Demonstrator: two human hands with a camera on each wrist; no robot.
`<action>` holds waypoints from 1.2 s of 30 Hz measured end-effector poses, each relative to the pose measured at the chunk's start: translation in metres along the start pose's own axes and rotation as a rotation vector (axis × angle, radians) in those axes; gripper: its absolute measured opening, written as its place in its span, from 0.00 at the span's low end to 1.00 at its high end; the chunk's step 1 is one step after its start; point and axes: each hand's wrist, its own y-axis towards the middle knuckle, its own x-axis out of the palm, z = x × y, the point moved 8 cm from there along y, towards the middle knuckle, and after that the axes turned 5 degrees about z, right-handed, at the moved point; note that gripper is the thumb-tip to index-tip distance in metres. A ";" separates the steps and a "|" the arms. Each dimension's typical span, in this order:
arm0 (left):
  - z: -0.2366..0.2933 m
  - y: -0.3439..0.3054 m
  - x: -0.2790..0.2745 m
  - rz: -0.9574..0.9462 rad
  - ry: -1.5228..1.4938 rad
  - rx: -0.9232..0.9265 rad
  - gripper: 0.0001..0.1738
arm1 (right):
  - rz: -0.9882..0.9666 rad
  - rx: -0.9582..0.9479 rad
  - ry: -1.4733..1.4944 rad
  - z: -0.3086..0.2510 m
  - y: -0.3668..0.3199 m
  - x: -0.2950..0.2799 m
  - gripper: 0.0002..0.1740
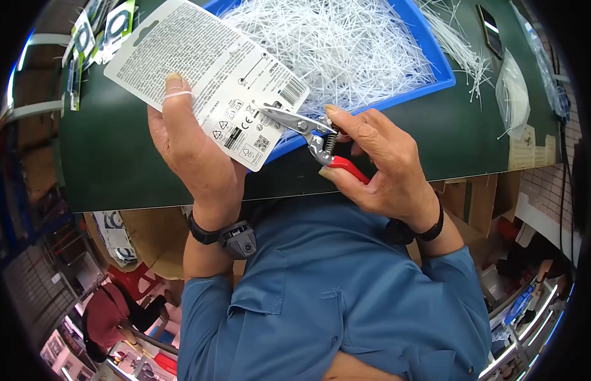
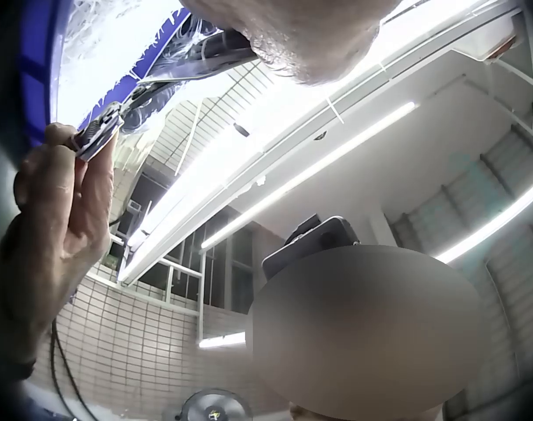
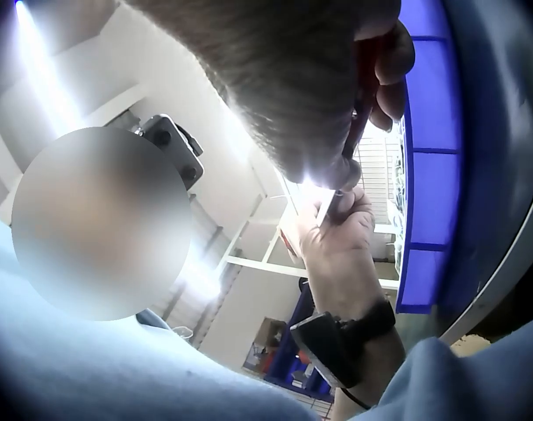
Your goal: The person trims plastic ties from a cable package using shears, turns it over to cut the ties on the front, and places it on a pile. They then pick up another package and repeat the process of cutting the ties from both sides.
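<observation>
Evidently CE-marked: card [image 1: 213,79] with barcode and QR code

The left hand [image 1: 192,145] pinches it by its near-left edge, over the left of a blue tray [image 1: 436,57] full of white strips [image 1: 333,51]. The right hand [image 1: 389,159] grips red-handled snips [image 1: 302,126], blades across the card's right side.

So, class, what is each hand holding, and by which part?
The left hand holds the printed card by its near long edge; the right hand grips the shears by the red handle.
</observation>
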 end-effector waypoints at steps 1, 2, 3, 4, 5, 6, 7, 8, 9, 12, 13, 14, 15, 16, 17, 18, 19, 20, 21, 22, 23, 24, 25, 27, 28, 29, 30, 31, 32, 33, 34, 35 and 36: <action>-0.001 0.000 -0.001 0.000 -0.003 0.001 0.21 | 0.000 -0.002 0.000 -0.001 0.001 0.000 0.44; -0.002 -0.001 -0.002 0.002 -0.004 0.002 0.21 | -0.001 0.003 0.000 -0.001 0.002 0.001 0.44; -0.003 -0.001 -0.003 0.003 -0.006 0.003 0.21 | -0.001 0.009 0.001 -0.002 0.002 0.002 0.44; -0.003 -0.001 -0.004 0.004 -0.006 0.007 0.22 | -0.001 0.012 0.003 -0.002 0.003 0.002 0.44; -0.003 -0.001 -0.004 0.002 -0.007 0.007 0.22 | 0.001 0.012 0.004 -0.002 0.003 0.002 0.44; -0.004 -0.001 -0.004 0.001 -0.008 0.008 0.22 | 0.002 0.004 -0.009 -0.002 0.003 0.003 0.44; -0.004 -0.001 -0.004 -0.001 -0.009 0.010 0.23 | 0.004 -0.004 -0.022 -0.002 0.004 0.003 0.44; -0.005 -0.001 -0.004 -0.003 -0.006 0.012 0.23 | 0.006 -0.012 -0.034 -0.002 0.004 0.004 0.45; -0.005 -0.002 -0.003 -0.004 -0.020 0.013 0.22 | 0.010 -0.012 -0.031 -0.003 0.004 0.003 0.45; -0.008 -0.002 0.000 -0.012 -0.042 0.022 0.21 | -0.021 0.047 -0.037 -0.002 0.004 0.002 0.44; -0.008 -0.001 0.001 -0.032 -0.047 0.034 0.22 | -0.013 0.042 -0.031 -0.003 0.003 0.001 0.44; -0.008 0.001 0.003 -0.054 -0.050 0.051 0.22 | -0.004 0.048 -0.024 -0.002 0.002 0.000 0.44; -0.006 0.003 0.004 -0.076 -0.050 0.068 0.23 | 0.006 0.054 -0.012 -0.001 0.001 0.001 0.44; -0.005 0.004 0.005 -0.080 -0.039 0.082 0.23 | 0.014 0.060 0.000 0.000 0.001 0.002 0.44; -0.004 0.004 0.006 -0.075 -0.025 0.104 0.24 | 0.022 0.053 0.013 0.000 0.001 0.002 0.44; -0.003 0.004 0.007 -0.069 -0.012 0.123 0.25 | 0.022 0.051 0.011 0.001 0.001 0.002 0.44; -0.003 0.005 0.008 -0.067 0.001 0.140 0.27 | 0.023 0.051 0.007 0.002 0.001 0.003 0.44; -0.003 0.005 0.010 -0.075 0.008 0.146 0.27 | 0.024 0.054 0.001 0.002 0.001 0.003 0.44; -0.002 0.005 0.012 -0.086 0.000 0.165 0.28 | 0.033 0.056 0.007 0.002 0.003 0.003 0.44; -0.001 0.004 0.013 -0.096 -0.009 0.183 0.29 | 0.039 0.036 0.028 -0.002 0.005 0.004 0.44; 0.000 0.003 0.014 -0.104 -0.019 0.200 0.31 | 0.043 0.015 0.048 -0.006 0.008 0.004 0.44; -0.001 0.002 0.014 -0.107 -0.014 0.200 0.31 | 0.048 -0.006 0.068 -0.009 0.010 0.004 0.44; -0.001 -0.001 0.014 -0.126 -0.019 0.204 0.31 | 0.051 -0.005 0.071 -0.010 0.013 0.005 0.44; 0.000 -0.004 0.015 -0.160 -0.032 0.212 0.31 | 0.067 -0.052 0.067 -0.016 0.020 0.007 0.44; 0.001 -0.005 0.016 -0.161 -0.030 0.213 0.31 | 0.075 -0.075 0.064 -0.019 0.023 0.007 0.44; 0.001 -0.006 0.016 -0.161 -0.010 0.219 0.31 | 0.076 -0.077 0.066 -0.020 0.025 0.008 0.44; 0.001 -0.007 0.016 -0.161 0.011 0.224 0.32 | 0.076 -0.081 0.073 -0.021 0.026 0.008 0.45; 0.001 -0.008 0.016 -0.160 0.031 0.229 0.33 | 0.075 -0.085 0.080 -0.021 0.027 0.009 0.45; 0.002 -0.009 0.016 -0.160 0.032 0.230 0.33 | 0.075 -0.090 0.087 -0.022 0.028 0.009 0.45; 0.002 -0.010 0.018 -0.171 0.027 0.216 0.34 | 0.076 -0.090 0.087 -0.022 0.029 0.010 0.45; 0.002 -0.011 0.019 -0.182 0.022 0.203 0.34 | 0.073 -0.090 0.075 -0.021 0.029 0.010 0.45; 0.001 -0.012 0.021 -0.192 0.016 0.191 0.35 | 0.068 -0.090 0.064 -0.021 0.029 0.011 0.45; 0.001 -0.012 0.021 -0.193 0.015 0.192 0.35 | 0.064 -0.091 0.052 -0.021 0.030 0.011 0.45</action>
